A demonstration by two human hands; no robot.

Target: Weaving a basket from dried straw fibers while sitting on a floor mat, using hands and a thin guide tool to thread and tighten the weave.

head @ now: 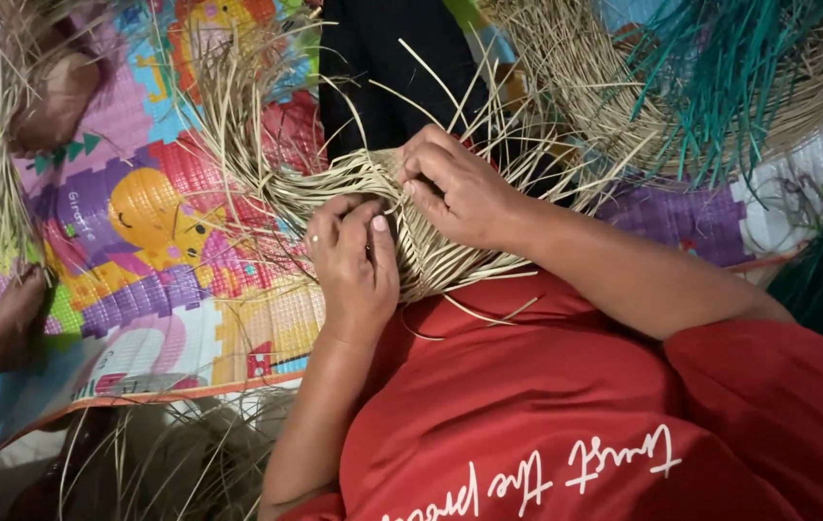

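Nearest the camera: red shirt [546, 405] fills the lower frame, both forearms reaching up from it.

Left hand [353, 256], ring on one finger, fingers curled together and pinched on the straw strands at the near edge of the woven straw piece [421, 217]. Right hand [455, 188] sits just above and right of it, fingertips closed on strands at the same working spot. Hands almost touching; thumb tips meet near the weave line. Neither is clearly nearer: both are on the piece.

The woven piece lies directly under and between the hands, resting against the lap. Finished weave runs down-right from the fingers; loose strand ends [238, 125] fan up and to the left, away from the body. Long axis of the free strands is roughly diagonal, lower right to upper left.

Beyond: colourful foam play mat [141, 241] under everything. Another person's hand [16, 309] at the left edge. Far right, a second straw weave with teal strands [720, 68].
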